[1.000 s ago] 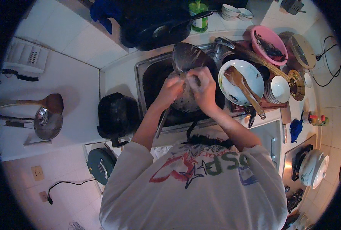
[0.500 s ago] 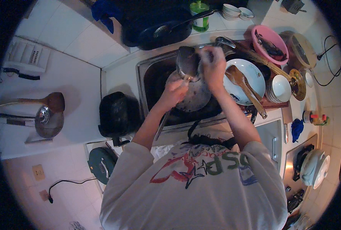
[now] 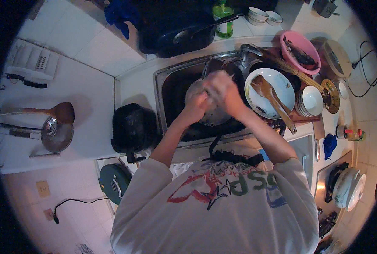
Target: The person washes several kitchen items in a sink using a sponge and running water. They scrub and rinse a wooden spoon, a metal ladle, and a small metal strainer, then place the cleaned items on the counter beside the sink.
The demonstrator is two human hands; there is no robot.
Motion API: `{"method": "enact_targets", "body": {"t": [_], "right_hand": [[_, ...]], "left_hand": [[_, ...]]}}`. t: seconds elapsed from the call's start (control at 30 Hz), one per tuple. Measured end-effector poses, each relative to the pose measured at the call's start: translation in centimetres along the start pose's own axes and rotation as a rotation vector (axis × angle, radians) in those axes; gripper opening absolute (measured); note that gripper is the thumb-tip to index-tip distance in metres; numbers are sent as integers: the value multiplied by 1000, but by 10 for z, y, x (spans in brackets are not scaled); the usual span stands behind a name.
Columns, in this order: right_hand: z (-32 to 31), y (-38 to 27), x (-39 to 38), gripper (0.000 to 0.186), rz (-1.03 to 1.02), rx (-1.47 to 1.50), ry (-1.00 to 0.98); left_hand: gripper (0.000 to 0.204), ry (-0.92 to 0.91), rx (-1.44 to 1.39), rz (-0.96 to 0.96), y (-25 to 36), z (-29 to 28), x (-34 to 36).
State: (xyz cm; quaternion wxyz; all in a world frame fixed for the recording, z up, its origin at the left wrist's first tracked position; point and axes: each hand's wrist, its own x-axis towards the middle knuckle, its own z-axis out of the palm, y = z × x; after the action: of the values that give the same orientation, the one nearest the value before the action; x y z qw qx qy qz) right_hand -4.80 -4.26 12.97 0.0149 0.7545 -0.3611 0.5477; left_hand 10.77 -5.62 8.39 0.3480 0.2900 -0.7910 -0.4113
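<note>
I see the fingers of the right hand (image 3: 219, 86) curled closed over the rim of a round metal pan (image 3: 207, 111); motion blur hides what is between them. The left hand (image 3: 197, 103) grips the same pan just beside, fingers wrapped. The pan sits tilted inside the sink (image 3: 167, 91). To the right stands a white plate (image 3: 277, 91) with a wooden spatula (image 3: 273, 99).

Over the steel sink (image 3: 171, 80), my left hand (image 3: 197, 106) and right hand (image 3: 220, 86) meet on a round metal pan (image 3: 214, 116), the right blurred. Just right of the basin, a wooden spatula (image 3: 271, 97) lies across a white plate (image 3: 281, 84). A black pot (image 3: 133, 127) sits on the counter (image 3: 82, 89) at left.
</note>
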Motion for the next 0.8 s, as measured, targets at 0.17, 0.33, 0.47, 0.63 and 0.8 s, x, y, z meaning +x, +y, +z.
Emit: {"method": "enact_targets", "body": {"t": [0.17, 0.33, 0.47, 0.63, 0.8], "right_hand": [[6, 23, -4, 11, 349, -76, 92], [0, 44, -4, 13, 267, -75, -24], [13, 12, -39, 25, -49, -83, -227], [-2, 34, -26, 26, 107, -392, -136], [-15, 29, -19, 32, -159, -482, -96]], "left_hand": [[21, -302, 83, -371, 18, -15, 1], [24, -351, -96, -571, 31, -24, 0], [22, -100, -192, -328, 17, -13, 2], [20, -225, -36, -340, 7, -14, 2], [18, -145, -268, -547, 19, -10, 4]]}}
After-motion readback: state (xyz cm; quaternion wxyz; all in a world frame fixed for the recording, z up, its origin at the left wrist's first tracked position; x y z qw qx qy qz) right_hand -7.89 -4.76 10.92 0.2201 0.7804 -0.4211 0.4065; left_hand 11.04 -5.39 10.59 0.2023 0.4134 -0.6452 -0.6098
